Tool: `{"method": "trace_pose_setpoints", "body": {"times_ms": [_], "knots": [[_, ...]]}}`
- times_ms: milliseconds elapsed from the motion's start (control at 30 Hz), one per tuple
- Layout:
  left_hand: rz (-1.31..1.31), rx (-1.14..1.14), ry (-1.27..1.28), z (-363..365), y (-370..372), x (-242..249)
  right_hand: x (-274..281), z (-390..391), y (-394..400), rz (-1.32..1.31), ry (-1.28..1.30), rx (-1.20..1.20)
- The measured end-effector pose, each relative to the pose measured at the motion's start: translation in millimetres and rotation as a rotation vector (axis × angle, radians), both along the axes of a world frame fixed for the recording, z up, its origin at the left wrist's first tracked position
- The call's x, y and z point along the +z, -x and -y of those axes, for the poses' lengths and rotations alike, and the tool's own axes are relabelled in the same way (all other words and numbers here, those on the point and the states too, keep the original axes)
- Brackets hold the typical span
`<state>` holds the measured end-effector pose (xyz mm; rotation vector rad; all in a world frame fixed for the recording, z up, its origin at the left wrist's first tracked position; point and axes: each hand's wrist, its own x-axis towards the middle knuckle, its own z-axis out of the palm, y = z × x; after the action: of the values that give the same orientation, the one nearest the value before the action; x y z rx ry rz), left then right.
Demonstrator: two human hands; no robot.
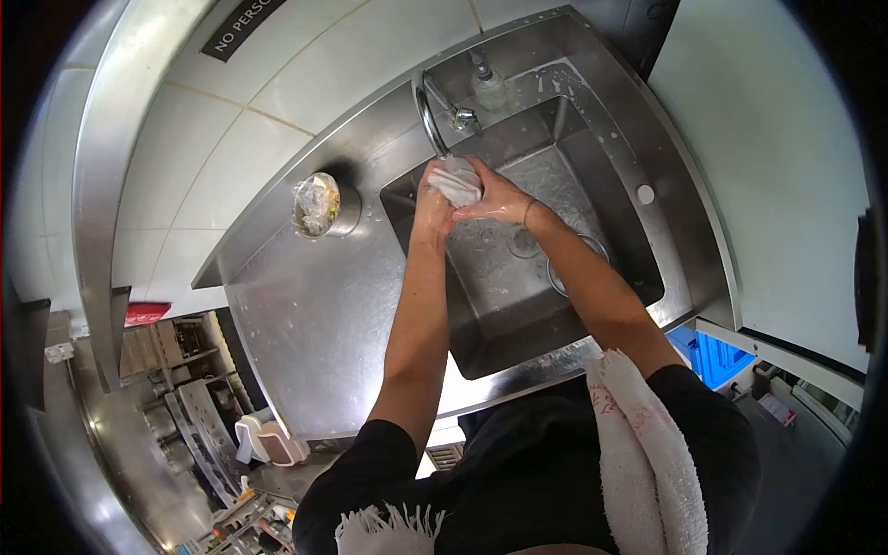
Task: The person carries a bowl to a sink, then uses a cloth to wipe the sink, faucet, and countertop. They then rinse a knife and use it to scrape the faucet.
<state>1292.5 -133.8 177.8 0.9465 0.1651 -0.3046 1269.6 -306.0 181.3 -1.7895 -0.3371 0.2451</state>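
Under the curved faucet (427,116), both my hands are closed around a wet white cloth (455,183), bunched up between them. My left hand (431,211) grips it from the left side. From the right, my right hand (499,197) presses against it with the thumb toward my left wrist. Water appears to run from the spout onto the cloth. The hands are over the steel sink basin (518,319), near its back left corner. Some fingertips are hidden behind the cloth.
A steel container (319,205) with scraps and clear plastic stands on the drainboard (324,314) to the left. A soap bottle (487,88) sits behind the basin. A round white piece (645,194) lies on the right rim. A ring-shaped metal item (558,277) is partly behind my right forearm.
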Motion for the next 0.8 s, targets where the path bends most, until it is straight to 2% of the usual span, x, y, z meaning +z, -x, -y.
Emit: {"method": "trace_pose_setpoints", "body": {"times_ms": [67, 233, 267, 333, 367, 433, 500, 533, 567, 633, 667, 700, 767, 800], "knots": [[0.023, -0.069, 0.073, -20.5, -7.3, -19.1, 2.0, -4.6, -10.0, -0.063, -0.058, 0.025], [-0.076, 0.186, 0.244, -23.7, 5.3, -24.7, -34.0, -17.0, -19.0, -0.249, -0.196, 0.177], [-0.085, 0.228, 0.259, -23.4, 6.9, -23.3, -38.3, -14.9, -21.6, -0.291, -0.097, 0.174], [0.092, 0.082, 0.177, -41.8, 2.0, -46.8, -29.2, -11.8, -22.2, -0.374, 0.097, 0.174], [0.176, 0.010, 0.130, -54.5, 2.2, -61.1, -21.7, -8.5, -22.6, -0.315, 0.173, 0.166], [0.066, -0.128, -0.090, -58.7, 18.6, -35.7, 15.8, 4.8, -27.1, -0.190, 0.323, 0.146], [0.007, -0.256, -0.371, -63.7, 43.1, -18.8, 26.3, 11.6, -40.3, -0.062, 0.521, 0.261], [0.090, -0.415, -0.477, -63.5, 45.5, -4.0, 39.6, 15.3, -43.8, -0.009, 0.594, 0.320], [0.228, -0.428, -0.629, -54.8, 44.8, 7.0, 50.8, 17.3, -44.2, 0.038, 0.664, 0.383], [0.496, -0.438, -0.936, -35.3, 48.0, 23.6, 47.5, 12.2, -50.9, 0.059, 0.577, 0.559], [0.556, -0.365, -0.933, -23.2, 41.9, 17.8, 41.7, 7.3, -56.3, 0.089, 0.500, 0.627], [0.394, -0.362, -0.775, -17.7, 35.8, 10.4, 38.9, 6.5, -60.1, 0.119, 0.426, 0.692], [0.083, -0.342, -0.450, -10.6, 25.3, -2.0, 46.4, 10.7, -66.6, -0.181, 0.318, 0.519], [0.026, -0.279, -0.305, -3.9, 27.0, -0.8, 50.4, 11.9, -69.7, -0.326, 0.262, 0.429]]}}
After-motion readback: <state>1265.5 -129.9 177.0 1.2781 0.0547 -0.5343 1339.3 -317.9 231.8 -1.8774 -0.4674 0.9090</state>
